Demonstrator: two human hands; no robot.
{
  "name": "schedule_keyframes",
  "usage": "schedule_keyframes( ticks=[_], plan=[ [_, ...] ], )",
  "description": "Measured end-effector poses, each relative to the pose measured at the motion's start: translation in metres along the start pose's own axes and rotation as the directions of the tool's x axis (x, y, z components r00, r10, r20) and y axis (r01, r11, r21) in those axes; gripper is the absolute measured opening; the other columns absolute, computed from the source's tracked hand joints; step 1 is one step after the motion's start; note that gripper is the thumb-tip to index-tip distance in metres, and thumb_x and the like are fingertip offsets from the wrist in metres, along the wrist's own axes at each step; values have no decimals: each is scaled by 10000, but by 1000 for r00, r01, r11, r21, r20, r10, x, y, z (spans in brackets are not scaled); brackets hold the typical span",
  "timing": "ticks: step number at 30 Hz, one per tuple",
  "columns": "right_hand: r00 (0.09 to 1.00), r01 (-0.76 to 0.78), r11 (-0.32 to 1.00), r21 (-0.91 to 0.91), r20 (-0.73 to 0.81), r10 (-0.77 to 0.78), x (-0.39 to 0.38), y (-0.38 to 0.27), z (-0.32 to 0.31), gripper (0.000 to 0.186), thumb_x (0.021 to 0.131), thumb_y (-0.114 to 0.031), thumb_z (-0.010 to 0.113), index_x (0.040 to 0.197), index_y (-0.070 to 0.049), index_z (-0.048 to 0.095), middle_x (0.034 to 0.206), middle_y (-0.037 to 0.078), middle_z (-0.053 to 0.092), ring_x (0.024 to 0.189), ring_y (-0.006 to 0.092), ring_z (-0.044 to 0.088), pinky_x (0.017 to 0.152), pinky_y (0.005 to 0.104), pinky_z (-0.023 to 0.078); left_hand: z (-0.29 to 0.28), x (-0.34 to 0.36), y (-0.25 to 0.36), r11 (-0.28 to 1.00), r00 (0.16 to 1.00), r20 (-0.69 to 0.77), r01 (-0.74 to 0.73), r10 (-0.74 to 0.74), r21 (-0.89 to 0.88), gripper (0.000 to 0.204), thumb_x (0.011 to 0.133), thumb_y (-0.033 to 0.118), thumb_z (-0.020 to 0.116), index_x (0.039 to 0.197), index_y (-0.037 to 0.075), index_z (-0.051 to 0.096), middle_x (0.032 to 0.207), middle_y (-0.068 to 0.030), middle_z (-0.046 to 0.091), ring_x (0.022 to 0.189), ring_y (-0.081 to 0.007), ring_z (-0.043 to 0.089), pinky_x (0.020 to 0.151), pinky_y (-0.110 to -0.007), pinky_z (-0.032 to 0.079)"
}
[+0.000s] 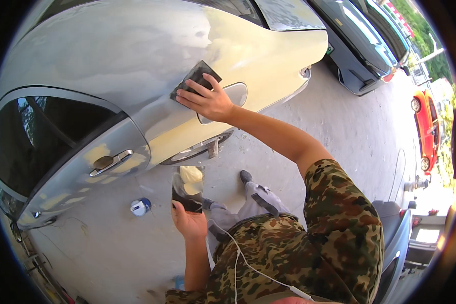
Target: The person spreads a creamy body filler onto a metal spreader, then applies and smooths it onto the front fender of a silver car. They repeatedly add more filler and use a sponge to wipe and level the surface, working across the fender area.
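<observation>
A silver car [106, 40] fills the upper left, with pale yellow filler [266, 61] over its rear panel. My right hand [207, 101] presses a dark flat rectangular spreader [200, 69] against that panel, beside the oval fuel flap [240, 91]. My left hand [190, 223] holds a flat dark board [182, 192] with lumps of cream-yellow putty [191, 175] on it, lower down in front of my body. Small yellow patches also show on the car door around the chrome handle [111, 162].
A wheel [187, 152] sits under the silver car. A blue-and-white round can [140, 206] stands on the concrete floor [106, 253]. A dark car [357, 40] is parked at the upper right, a red car [426, 129] farther right, and another vehicle part [395, 238] at the lower right.
</observation>
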State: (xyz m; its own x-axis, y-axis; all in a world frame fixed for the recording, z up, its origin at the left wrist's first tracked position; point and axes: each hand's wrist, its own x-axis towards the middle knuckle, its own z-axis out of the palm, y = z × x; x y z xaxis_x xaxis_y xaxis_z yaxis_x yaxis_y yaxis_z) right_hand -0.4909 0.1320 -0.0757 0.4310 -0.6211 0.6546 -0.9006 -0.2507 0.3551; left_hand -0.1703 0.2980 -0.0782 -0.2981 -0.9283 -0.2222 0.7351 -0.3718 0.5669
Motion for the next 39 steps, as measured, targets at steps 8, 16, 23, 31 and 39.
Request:
schedule_keyframes(
  ticks=[8, 16, 23, 31, 39],
  plan=[
    [999, 29, 996, 79, 43, -32, -33, 36, -13, 442, 947, -216, 642, 1382, -245, 714, 1464, -74, 629, 1384, 214, 554, 1184, 658, 364, 43, -13, -60, 997, 994, -87, -67, 65, -22, 528, 1155, 300, 512, 1543, -52, 445, 1547, -138, 557, 1402, -263, 556, 1186, -425, 439],
    [998, 57, 995, 83, 28, -59, -69, 100, -24, 442, 937, -222, 666, 1373, -266, 724, 1462, -100, 634, 1386, 195, 556, 1214, 645, 321, 74, -11, -113, 996, 995, -65, -84, 82, -36, 486, 1161, 262, 494, 1540, -38, 453, 1536, -147, 565, 1387, -272, 573, 1181, -436, 450],
    [998, 37, 994, 107, 40, -42, -87, 127, -29, 450, 947, -219, 654, 1390, -269, 711, 1488, -108, 612, 1409, 191, 534, 1226, 638, 310, 92, -9, -125, 994, 993, -69, -102, 100, -26, 473, 1162, 253, 488, 1537, -34, 462, 1543, -143, 565, 1393, -270, 569, 1187, -440, 443],
    [992, 16, 998, 67, 126, -25, -113, 169, -45, 489, 946, -220, 628, 1430, -274, 679, 1491, -94, 603, 1406, 194, 532, 1198, 634, 350, 112, -2, -133, 994, 992, -87, -91, 96, 60, 476, 1162, 262, 484, 1535, -34, 465, 1544, -135, 566, 1401, -261, 560, 1198, -444, 429],
    [990, -43, 998, 49, 137, 36, -162, 222, -57, 623, 866, -88, 660, 1458, -283, 668, 1519, -87, 602, 1429, 194, 525, 1225, 585, 335, 120, -6, -131, 997, 996, -54, -72, 74, 38, 496, 1164, 288, 483, 1535, -40, 459, 1542, -139, 564, 1401, -262, 561, 1202, -440, 429]
  ],
)
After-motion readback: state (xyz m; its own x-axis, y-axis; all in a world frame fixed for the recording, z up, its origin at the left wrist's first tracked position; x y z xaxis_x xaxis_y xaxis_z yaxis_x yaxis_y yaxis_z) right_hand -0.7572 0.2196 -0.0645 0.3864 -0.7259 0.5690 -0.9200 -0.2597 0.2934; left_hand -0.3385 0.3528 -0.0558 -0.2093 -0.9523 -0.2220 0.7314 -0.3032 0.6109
